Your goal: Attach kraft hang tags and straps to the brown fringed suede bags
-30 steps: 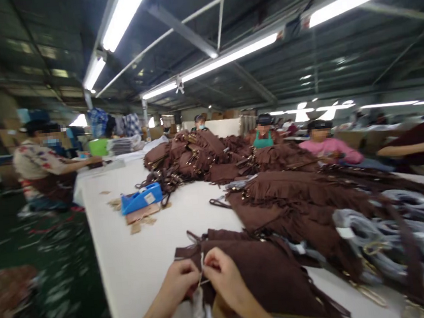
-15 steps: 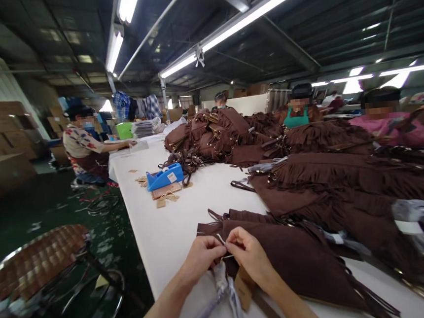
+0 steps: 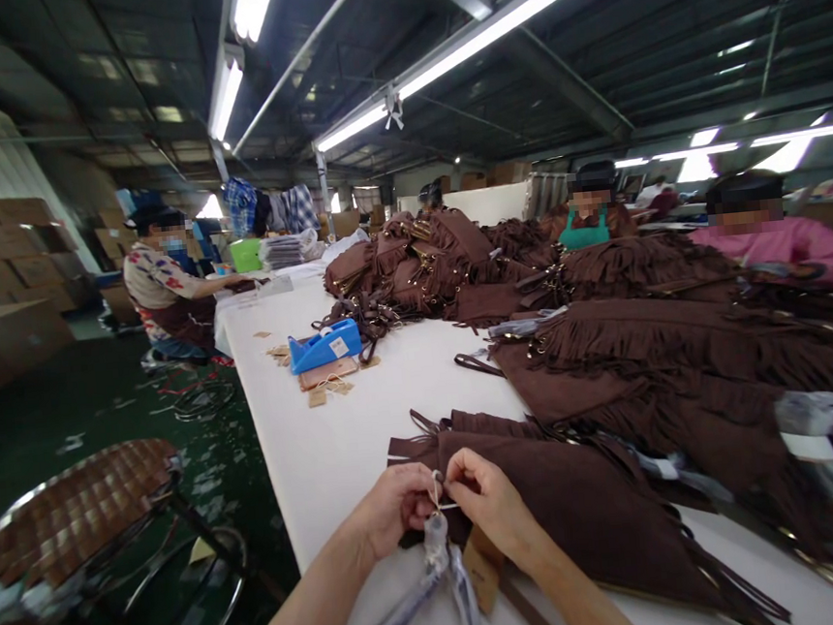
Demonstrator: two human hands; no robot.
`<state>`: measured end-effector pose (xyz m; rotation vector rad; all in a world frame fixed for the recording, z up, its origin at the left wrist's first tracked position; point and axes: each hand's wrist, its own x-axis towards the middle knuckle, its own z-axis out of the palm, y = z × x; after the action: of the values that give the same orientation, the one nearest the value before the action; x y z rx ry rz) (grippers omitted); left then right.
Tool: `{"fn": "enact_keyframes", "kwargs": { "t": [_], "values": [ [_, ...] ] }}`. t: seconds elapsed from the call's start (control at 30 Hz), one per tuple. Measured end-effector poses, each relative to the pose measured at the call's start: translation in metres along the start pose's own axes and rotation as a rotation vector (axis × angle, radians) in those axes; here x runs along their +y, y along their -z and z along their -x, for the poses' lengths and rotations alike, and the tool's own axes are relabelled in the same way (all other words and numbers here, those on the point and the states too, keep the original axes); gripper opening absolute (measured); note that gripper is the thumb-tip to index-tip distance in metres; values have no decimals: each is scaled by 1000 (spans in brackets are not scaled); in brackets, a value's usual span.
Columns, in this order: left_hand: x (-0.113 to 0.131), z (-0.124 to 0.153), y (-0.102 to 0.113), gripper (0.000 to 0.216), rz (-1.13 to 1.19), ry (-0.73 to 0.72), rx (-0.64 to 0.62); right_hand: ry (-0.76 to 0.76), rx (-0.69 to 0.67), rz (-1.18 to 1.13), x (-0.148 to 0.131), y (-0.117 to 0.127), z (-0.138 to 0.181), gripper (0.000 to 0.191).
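Note:
Both my hands meet over the near end of a brown fringed bag [image 3: 548, 486] lying on the white table. My left hand [image 3: 396, 504] pinches a thin white string [image 3: 438, 486], which forms a small loop at its fingertips. Close against it, my right hand [image 3: 487, 496] has thumb and forefinger pressed together on the same string. Below the fingers hangs a plastic-wrapped strap [image 3: 437, 544], its wrapped lengths running toward me. A brown card tag [image 3: 483, 567] lies under my right hand, partly covered by it.
A blue tape dispenser [image 3: 324, 346] stands on the white table [image 3: 294, 459], with several loose tags [image 3: 317, 397] around it. Brown fringed bags [image 3: 645, 341] are heaped on the right and at the back. A stool [image 3: 76, 512] stands left. Several co-workers sit around the table.
My left fingers have shifted slightly, and the string now shows as a loop between my hands. At the right, the co-worker in pink has lowered an arm.

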<state>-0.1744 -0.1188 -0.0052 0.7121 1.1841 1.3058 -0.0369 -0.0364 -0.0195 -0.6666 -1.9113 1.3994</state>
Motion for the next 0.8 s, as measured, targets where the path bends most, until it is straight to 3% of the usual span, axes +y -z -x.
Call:
{"fn": "enact_keyframes", "kwargs": {
  "t": [0.13, 0.33, 0.5, 0.6, 0.73, 0.8],
  "values": [
    [4, 1, 6, 22, 135, 87, -92, -194, -125, -304, -8, 13, 4, 13],
    [-5, -1, 14, 31, 226, 31, -42, -282, -277, -707, -14, 37, 9, 19],
    [-9, 0, 16, 38, 254, -35, -14, -315, -314, -936, -8, 42, 5, 34],
    [-9, 1, 17, 39, 272, -64, -23, -294, -273, -862, -6, 37, 4, 43],
    [-7, 2, 17, 40, 329, -76, -43, -277, -171, -487, -3, 23, 5, 25],
    [-6, 3, 18, 39, 365, -63, -48, -229, -166, -328, -3, 17, 5, 26]
  ]
}}
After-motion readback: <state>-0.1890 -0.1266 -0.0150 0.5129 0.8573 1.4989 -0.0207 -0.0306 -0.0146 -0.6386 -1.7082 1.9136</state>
